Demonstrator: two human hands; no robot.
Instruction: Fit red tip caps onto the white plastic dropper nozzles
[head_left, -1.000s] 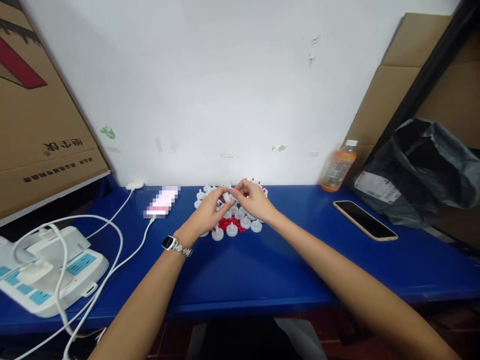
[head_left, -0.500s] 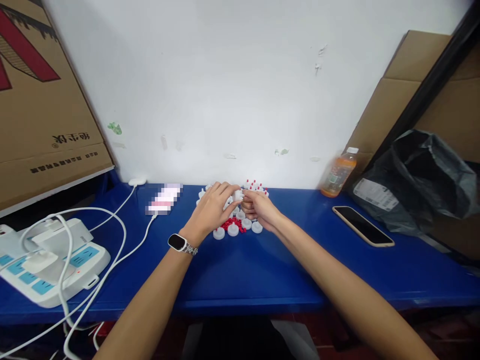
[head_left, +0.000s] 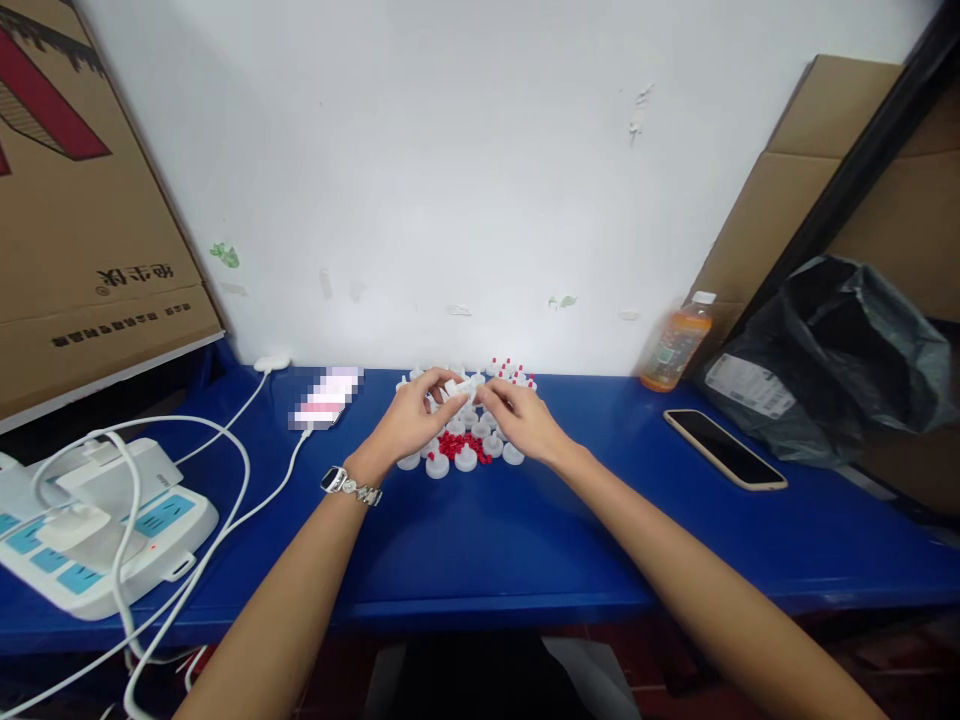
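Fingers (head_left: pixel 439 385) of the left hand (head_left: pixel 411 425) were pinched shut on a small white plastic cap (head_left: pixel 459 386), held just above the heap; the right hand (head_left: pixel 525 425) met it from the other side, its fingers (head_left: pixel 489 392) closed in at the cap's end, though whether they held a red piece was too small to tell; directly beneath both hands lay the cluster of white caps (head_left: pixel 465 455) around a little pile of red plugs (head_left: pixel 459 444) on the blue tabletop (head_left: pixel 480 540); left of the fingers ran a charging cable (head_left: pixel 255 500) toward a power strip (head_left: pixel 97 530); well off to their right lay a phone (head_left: pixel 724 448) and an orange bottle (head_left: pixel 673 345). By my judgement the step in hand was fitting a plug into the held cap; seating it would call for a steady press with the cap kept square, then setting it aside.
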